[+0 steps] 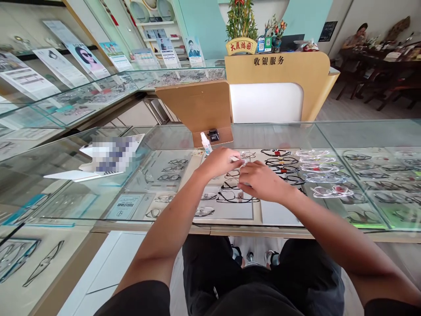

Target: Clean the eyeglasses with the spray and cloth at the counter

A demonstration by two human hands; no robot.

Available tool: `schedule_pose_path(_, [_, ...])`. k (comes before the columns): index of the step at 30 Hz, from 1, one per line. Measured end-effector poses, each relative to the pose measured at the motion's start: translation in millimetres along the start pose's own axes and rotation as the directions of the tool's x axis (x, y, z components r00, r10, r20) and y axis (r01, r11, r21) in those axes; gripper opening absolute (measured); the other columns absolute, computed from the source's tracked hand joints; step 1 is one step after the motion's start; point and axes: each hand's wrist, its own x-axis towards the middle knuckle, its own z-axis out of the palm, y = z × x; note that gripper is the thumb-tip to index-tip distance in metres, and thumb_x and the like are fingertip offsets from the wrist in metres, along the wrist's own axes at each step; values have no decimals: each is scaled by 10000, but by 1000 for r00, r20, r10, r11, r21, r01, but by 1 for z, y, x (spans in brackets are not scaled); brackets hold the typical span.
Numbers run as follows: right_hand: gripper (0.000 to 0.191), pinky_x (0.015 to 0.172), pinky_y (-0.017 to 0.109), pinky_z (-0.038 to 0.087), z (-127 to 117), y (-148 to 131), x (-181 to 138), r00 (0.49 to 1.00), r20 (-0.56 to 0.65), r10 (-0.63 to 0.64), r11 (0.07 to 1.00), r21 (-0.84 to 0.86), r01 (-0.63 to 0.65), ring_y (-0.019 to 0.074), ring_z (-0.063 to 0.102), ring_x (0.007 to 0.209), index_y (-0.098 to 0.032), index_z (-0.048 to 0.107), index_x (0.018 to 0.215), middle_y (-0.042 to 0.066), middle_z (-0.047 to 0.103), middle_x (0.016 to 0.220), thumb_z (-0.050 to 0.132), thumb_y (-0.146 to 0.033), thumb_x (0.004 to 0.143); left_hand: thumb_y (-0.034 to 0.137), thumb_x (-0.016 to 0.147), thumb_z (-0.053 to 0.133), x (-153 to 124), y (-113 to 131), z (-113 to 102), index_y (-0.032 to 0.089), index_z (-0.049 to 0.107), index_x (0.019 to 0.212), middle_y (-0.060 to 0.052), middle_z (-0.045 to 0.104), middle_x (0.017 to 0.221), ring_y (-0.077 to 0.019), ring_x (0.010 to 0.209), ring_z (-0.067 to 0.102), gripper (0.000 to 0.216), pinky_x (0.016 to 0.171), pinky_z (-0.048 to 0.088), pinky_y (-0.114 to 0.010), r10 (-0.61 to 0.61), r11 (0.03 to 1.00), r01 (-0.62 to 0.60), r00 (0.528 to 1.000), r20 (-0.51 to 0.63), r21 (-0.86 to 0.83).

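Observation:
My left hand (pixel 219 162) and my right hand (pixel 261 181) meet over the glass display counter (pixel 329 131). The left fingers pinch a small pale object (pixel 237 159), too small to name; it may be part of a pair of glasses. My right hand is curled with its fingers pressed together beside it, and what it holds is hidden. A black pair of glasses (pixel 235 196) lies just below the hands. A small white spray bottle (pixel 206 143) stands right behind my left hand.
Rows of glasses (pixel 315 169) lie under the glass. Papers (pixel 112 156) rest on the counter at left. A wooden flap (pixel 197 107) and a cashier desk (pixel 279 74) stand behind. A person sits at a dark table (pixel 378 59) at far right.

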Motion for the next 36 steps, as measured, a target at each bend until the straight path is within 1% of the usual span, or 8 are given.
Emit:
schedule_pose_path(6, [75, 726, 333, 346, -29, 22, -5, 904, -322, 281, 959, 129, -252, 218, 535, 735, -233, 532, 962, 39, 654, 846, 550, -218, 1032, 431, 920, 726, -4, 7, 2, 263, 833, 886, -20, 786, 804, -210, 744, 656, 202, 654, 334, -308, 45, 996, -52, 994, 97, 71])
schedule_pose_path(12, [252, 726, 341, 305, -30, 30, -5, 906, -286, 313, 949, 69, -306, 221, 499, 706, -250, 463, 896, 37, 626, 798, 386, -300, 1131, 388, 894, 766, -5, 11, 6, 300, 852, 934, -15, 775, 834, -219, 786, 656, 129, 672, 337, -317, 2, 985, -42, 974, 226, 170])
schedule_pose_path(18, [427, 749, 331, 315, -26, 30, -4, 907, -267, 325, 945, 117, -305, 159, 392, 585, -246, 362, 737, -30, 511, 630, 460, -367, 1134, 380, 878, 776, -3, 4, 8, 292, 854, 912, -9, 770, 792, -221, 756, 662, 123, 674, 360, -311, -13, 989, -28, 963, 268, 148])
schedule_pose_path(23, [180, 744, 310, 372, -24, 34, -5, 866, -341, 366, 928, 199, -314, 174, 563, 670, -248, 539, 837, -8, 645, 740, 601, -243, 1006, 330, 873, 755, -2, 2, 6, 285, 862, 919, -15, 809, 839, -228, 781, 688, 125, 677, 386, -311, 17, 993, -47, 964, 267, 107])
schedule_pose_path(27, [103, 687, 293, 395, -29, 40, -8, 826, -394, 404, 910, 264, -319, 174, 619, 689, -247, 588, 831, 5, 688, 781, 612, -164, 887, 342, 851, 761, -5, 1, -10, 264, 864, 917, -12, 835, 902, -215, 788, 710, 145, 695, 456, -299, 46, 997, -28, 967, 250, -77])
schedule_pose_path(30, [102, 683, 287, 410, -36, 45, -11, 776, -463, 428, 897, 319, -305, 164, 602, 677, -249, 578, 793, -11, 668, 755, 621, -158, 814, 427, 858, 787, -9, -3, -26, 229, 850, 930, -31, 837, 928, -209, 835, 726, 220, 745, 508, -291, 75, 964, -32, 985, 156, -265])
schedule_pose_path(33, [109, 672, 288, 405, -41, 50, -14, 746, -501, 439, 891, 352, -288, 154, 552, 647, -251, 552, 758, -30, 614, 704, 617, -165, 773, 493, 857, 803, -10, -7, -35, 201, 813, 908, -48, 802, 890, -191, 813, 705, 297, 733, 510, -289, 69, 926, -88, 996, -64, -368])
schedule_pose_path(36, [106, 663, 292, 396, -42, 55, -16, 743, -491, 455, 881, 373, -292, 149, 534, 633, -250, 548, 743, -42, 591, 684, 621, -174, 752, 486, 844, 829, -9, -8, -36, 205, 774, 853, -33, 735, 836, -158, 731, 642, 287, 672, 476, -290, 50, 877, -185, 953, -298, -443])
